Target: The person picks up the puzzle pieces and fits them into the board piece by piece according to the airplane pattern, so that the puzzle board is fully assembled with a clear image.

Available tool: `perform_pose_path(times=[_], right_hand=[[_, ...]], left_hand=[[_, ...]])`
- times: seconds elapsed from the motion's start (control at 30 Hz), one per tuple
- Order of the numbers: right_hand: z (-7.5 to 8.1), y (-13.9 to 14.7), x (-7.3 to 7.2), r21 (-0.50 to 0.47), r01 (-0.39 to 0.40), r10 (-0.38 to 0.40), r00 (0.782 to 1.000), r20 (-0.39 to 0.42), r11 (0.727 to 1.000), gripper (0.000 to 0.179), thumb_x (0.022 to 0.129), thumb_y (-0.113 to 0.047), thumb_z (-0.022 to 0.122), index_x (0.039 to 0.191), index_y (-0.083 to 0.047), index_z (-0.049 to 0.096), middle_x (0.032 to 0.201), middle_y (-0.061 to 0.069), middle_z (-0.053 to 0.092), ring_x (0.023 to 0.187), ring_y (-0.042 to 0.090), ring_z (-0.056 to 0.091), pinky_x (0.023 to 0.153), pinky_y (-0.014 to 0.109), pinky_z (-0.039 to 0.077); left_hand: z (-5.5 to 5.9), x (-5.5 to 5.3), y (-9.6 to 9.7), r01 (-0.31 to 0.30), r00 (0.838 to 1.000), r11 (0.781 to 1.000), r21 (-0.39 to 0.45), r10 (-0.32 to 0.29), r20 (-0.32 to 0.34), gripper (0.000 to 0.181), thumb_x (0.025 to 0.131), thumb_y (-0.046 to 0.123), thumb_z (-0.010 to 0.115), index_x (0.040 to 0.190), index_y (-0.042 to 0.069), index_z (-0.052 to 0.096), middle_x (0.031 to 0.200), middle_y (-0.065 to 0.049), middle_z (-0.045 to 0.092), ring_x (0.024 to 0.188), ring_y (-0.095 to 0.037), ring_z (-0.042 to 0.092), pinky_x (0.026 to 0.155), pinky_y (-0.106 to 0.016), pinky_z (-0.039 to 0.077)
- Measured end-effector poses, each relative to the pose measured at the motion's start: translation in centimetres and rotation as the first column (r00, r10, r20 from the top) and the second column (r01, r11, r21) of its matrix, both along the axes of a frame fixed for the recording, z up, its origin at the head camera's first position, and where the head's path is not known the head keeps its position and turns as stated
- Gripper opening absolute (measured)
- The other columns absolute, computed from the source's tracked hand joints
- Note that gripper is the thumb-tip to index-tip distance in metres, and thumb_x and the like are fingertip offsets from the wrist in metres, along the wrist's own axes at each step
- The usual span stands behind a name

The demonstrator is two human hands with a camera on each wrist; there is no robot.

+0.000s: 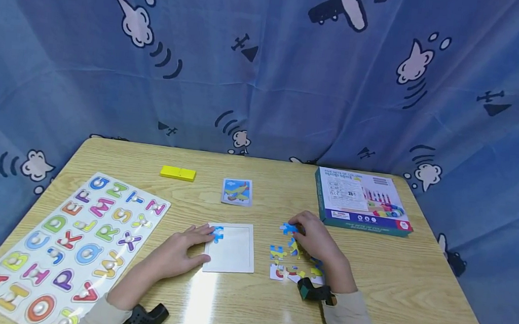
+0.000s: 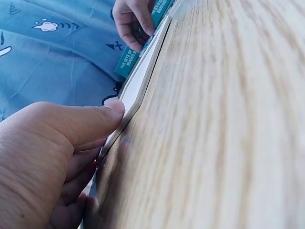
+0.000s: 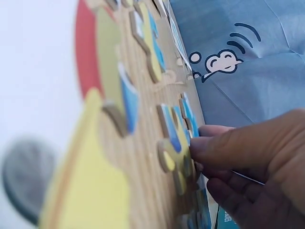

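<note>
A white square puzzle board (image 1: 230,251) lies on the table with a blue jigsaw piece (image 1: 218,234) in its upper left corner. My left hand (image 1: 184,250) rests at the board's left side, fingers stretched over the upper corner. Its thumb (image 2: 102,119) touches the board's edge in the left wrist view. Over the loose pieces to the right, my right hand (image 1: 317,240) pinches a blue jigsaw piece (image 1: 287,229) between thumb and fingertips. Several yellow and blue pieces (image 1: 277,252) lie below that hand; its wrist hides some.
A small airplane picture card (image 1: 237,192) lies beyond the board, with a yellow block (image 1: 178,173) to its left. An alphabet board (image 1: 74,249) with knobbed letters covers the table's left side. At the back right is a beaded boxes package (image 1: 361,203).
</note>
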State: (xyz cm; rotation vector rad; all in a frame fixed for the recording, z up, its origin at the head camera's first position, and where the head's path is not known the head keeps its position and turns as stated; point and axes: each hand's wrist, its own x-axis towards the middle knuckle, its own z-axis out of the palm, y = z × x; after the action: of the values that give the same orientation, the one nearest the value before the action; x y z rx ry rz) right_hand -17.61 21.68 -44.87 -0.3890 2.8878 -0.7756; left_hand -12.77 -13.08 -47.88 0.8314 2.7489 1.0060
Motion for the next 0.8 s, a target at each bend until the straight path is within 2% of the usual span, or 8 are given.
perform_pose_path(times=[0.3,0.53,0.8], right_hand=[[0.5,-0.4,0.2,-0.061,-0.006,0.005,1.000,-0.011,0.998,0.024,0.088,-0.008,0.065,0.112,-0.007,0.065,0.112,0.008,0.061,0.099,0.021,0.059,0.088,0.040,0.054],[1.1,-1.4,0.7,-0.166,-0.057,0.051,0.998,-0.042,0.985,0.024,0.086,-0.005,0.066,0.110,-0.008,0.066,0.109,0.006,0.063,0.098,0.020,0.062,0.087,0.034,0.057],[1.4,-3.4,1.3,-0.216,-0.099,0.086,0.994,-0.066,0.971,0.024,0.085,-0.005,0.068,0.108,-0.009,0.068,0.107,0.003,0.062,0.093,0.015,0.059,0.083,0.031,0.058]], left_hand=[[0.0,-0.1,0.0,0.003,1.000,1.000,0.000,-0.003,-0.004,0.052,0.088,0.034,0.067,0.130,0.005,0.058,0.144,-0.004,0.048,0.136,-0.021,0.040,0.116,-0.043,0.028],[0.2,0.1,0.0,-0.010,1.000,1.000,-0.005,0.010,0.020,0.052,0.087,0.034,0.067,0.132,0.008,0.057,0.145,-0.005,0.046,0.136,-0.025,0.039,0.116,-0.044,0.030],[0.2,0.2,0.1,-0.031,0.999,1.000,-0.004,0.031,0.043,0.051,0.087,0.034,0.067,0.132,0.011,0.057,0.145,-0.004,0.046,0.136,-0.031,0.038,0.115,-0.046,0.031]])
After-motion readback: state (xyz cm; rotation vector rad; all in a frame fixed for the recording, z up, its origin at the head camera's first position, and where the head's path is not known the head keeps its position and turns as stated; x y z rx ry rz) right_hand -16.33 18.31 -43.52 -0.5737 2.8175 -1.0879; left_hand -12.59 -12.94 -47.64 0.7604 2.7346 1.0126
